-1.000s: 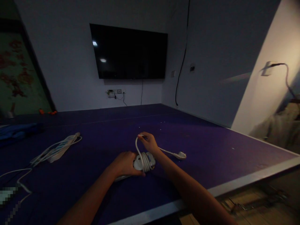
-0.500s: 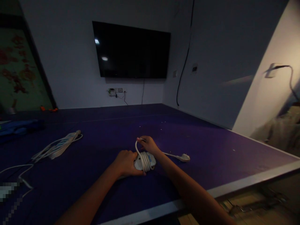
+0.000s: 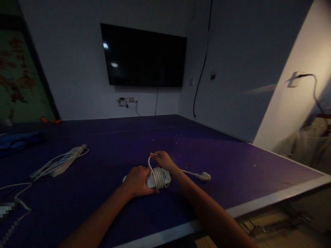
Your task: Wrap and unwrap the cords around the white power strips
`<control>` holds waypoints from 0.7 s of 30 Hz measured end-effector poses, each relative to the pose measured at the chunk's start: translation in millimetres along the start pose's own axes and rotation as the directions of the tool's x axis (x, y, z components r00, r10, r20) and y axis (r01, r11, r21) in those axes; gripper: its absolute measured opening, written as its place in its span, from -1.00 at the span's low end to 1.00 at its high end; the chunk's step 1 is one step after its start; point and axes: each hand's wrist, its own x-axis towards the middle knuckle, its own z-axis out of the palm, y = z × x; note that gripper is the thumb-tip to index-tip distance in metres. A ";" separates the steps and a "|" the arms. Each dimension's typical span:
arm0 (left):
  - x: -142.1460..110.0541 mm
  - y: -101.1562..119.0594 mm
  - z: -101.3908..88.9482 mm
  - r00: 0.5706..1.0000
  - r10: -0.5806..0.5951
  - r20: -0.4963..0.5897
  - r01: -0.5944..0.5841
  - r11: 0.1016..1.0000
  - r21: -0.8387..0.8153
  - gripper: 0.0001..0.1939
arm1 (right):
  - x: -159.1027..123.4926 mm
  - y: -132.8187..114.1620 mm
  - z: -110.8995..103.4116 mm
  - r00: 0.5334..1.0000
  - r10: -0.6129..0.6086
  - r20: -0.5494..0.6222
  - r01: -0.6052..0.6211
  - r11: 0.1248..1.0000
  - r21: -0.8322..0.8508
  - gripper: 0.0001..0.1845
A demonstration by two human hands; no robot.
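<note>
A white power strip [image 3: 150,183] lies on the purple table near its front edge, with several turns of its white cord [image 3: 159,177] wrapped around its right part. My left hand [image 3: 137,181] grips the strip's body, thumb along the near side, covering most of its left portion. Above the strip, my right hand [image 3: 162,159] pinches a raised loop of the cord between thumb and fingers. To the right of my right wrist, the cord's free end runs out along the table to a white plug [image 3: 205,176].
Another white power strip [image 3: 66,162] with loosely bundled cord lies at the left. Blue cloth [image 3: 20,140] and small orange items [image 3: 55,121] are farther back. A white edge [image 3: 274,198] borders the purple table [image 3: 222,162]. A television [image 3: 144,57] hangs on the far wall.
The view has shifted slightly. Both hands keep their holds on the strip and the cord loop, with hardly any movement; the plug sits slightly farther right.
</note>
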 end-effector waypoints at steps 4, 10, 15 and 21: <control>2.3 -3.0 9.4 0.996 0.061 -0.064 -0.059 0.998 0.030 -0.36 | 1.2 -0.6 -3.8 0.997 0.064 0.046 -0.069 0.991 0.114 -0.51; 6.0 -18.1 24.1 0.937 0.179 -0.301 -0.148 0.981 0.125 -0.14 | 2.9 0.1 -12.5 0.992 0.122 -0.024 -0.111 0.955 0.277 -0.53; 7.0 -26.9 30.3 0.834 0.274 -0.479 -0.203 0.959 0.197 0.00 | 5.7 1.8 -16.7 0.998 0.057 0.009 -0.056 0.918 0.393 -0.51; 3.3 -22.3 20.5 0.700 0.392 -0.597 -0.293 0.920 0.260 -0.08 | 5.8 0.8 -20.8 0.992 0.023 0.125 -0.081 0.874 0.478 -0.53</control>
